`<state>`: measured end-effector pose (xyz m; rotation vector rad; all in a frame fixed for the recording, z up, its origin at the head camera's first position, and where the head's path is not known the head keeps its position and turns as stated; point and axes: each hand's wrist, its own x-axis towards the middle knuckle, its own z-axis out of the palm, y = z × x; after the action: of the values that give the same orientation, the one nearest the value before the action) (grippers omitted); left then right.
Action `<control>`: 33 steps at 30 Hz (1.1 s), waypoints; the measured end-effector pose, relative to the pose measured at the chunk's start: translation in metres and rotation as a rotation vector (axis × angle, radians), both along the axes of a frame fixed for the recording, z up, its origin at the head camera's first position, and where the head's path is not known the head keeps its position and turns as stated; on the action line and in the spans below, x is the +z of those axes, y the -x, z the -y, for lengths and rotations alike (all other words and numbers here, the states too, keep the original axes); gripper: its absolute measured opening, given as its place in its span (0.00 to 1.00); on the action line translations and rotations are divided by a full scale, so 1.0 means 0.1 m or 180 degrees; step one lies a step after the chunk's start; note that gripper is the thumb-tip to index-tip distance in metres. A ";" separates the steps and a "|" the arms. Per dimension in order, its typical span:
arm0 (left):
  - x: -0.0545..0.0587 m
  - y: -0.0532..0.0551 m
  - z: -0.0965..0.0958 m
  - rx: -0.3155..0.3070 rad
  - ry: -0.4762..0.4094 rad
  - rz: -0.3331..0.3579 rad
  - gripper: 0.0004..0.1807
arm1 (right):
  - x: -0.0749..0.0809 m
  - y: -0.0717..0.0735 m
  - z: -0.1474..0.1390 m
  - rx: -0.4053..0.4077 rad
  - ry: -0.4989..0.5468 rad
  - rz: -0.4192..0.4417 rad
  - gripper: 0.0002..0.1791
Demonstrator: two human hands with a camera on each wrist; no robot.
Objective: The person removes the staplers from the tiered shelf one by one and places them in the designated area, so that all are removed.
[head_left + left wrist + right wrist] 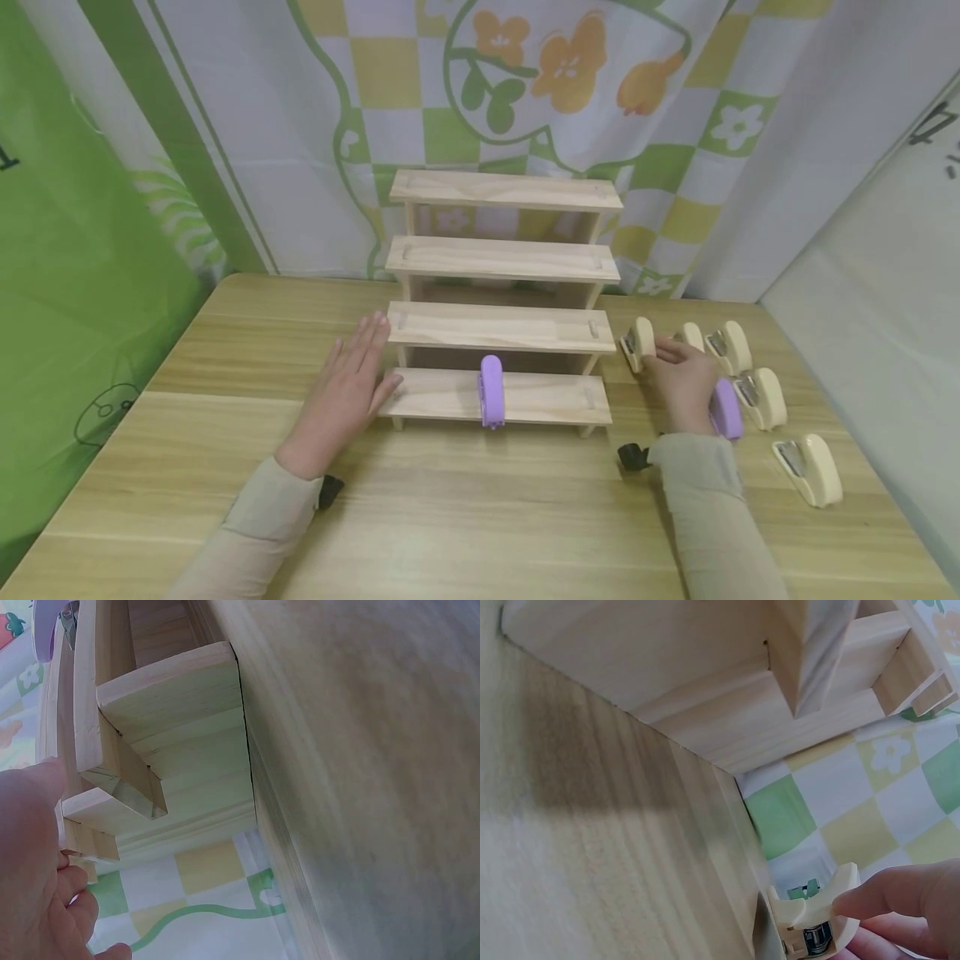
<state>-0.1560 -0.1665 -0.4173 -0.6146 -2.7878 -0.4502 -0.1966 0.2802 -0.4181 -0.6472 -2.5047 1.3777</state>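
Observation:
A four-tier wooden stand (501, 327) rises from the table. A purple stapler (491, 392) sits on its lowest step, near the middle. My left hand (341, 387) lies with straight fingers at the stand's left side, its thumb at the end of the lowest step; in the left wrist view that hand (34, 862) is beside the step ends. To the right of the stand, my right hand (682, 379) pinches a cream stapler (639, 343) between thumb and fingers. The right wrist view shows this stapler (817, 911) close to the table, partly covered by the fingers.
Several more cream staplers (810, 469) stand on the table's right side. Another purple stapler (726, 408) is partly hidden behind my right wrist. A patterned curtain (420, 92) hangs behind the stand, and a thin dark wire (105, 408) lies at the left table edge.

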 end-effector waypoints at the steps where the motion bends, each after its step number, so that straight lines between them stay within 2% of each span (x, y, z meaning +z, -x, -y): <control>1: 0.00 0.00 0.00 -0.0001 0.0002 -0.0009 0.43 | -0.01 0.00 0.00 0.0000 0.0002 -0.0005 0.22; 16: 0.00 -0.01 0.00 0.0003 0.0004 -0.0019 0.43 | -0.08 0.00 -0.04 0.0040 -0.0017 0.0128 0.24; 33: 0.01 -0.02 -0.01 0.0010 0.0028 0.0029 0.43 | -0.07 0.00 -0.01 0.0080 -0.0061 -0.0020 0.25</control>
<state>-0.1544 -0.1659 -0.4159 -0.6116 -2.8004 -0.4414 -0.1963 0.2811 -0.4254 -0.6089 -2.5265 1.3602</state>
